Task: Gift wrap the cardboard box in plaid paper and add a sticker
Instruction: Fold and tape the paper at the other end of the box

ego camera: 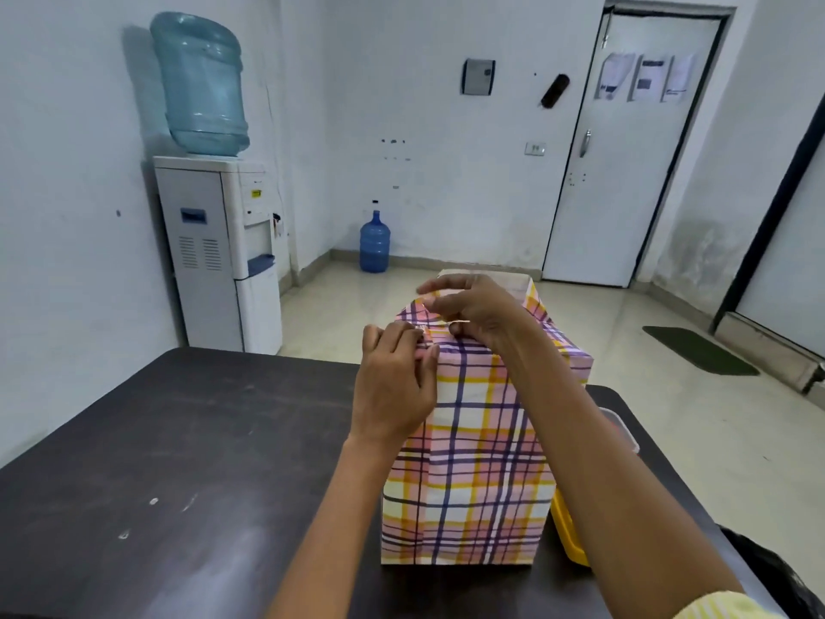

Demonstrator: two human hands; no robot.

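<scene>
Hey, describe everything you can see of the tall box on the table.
The box stands upright on the dark table. It is tall and rectangular, and its near face and sides are covered in paper with a pink, yellow, white and purple plaid. The top is unfinished, with a bare pale surface showing at the far edge. The left hand and right hand pinch the paper folds at the top. A yellow container sits close by its right side.

The tall plaid-papered cardboard box [468,462] stands upright on the dark flat tabletop [178,462], right of centre. A yellow plastic container [568,531] lies just beside its right side. Behind the tabletop, left, stands a white water dispenser [223,256].
</scene>
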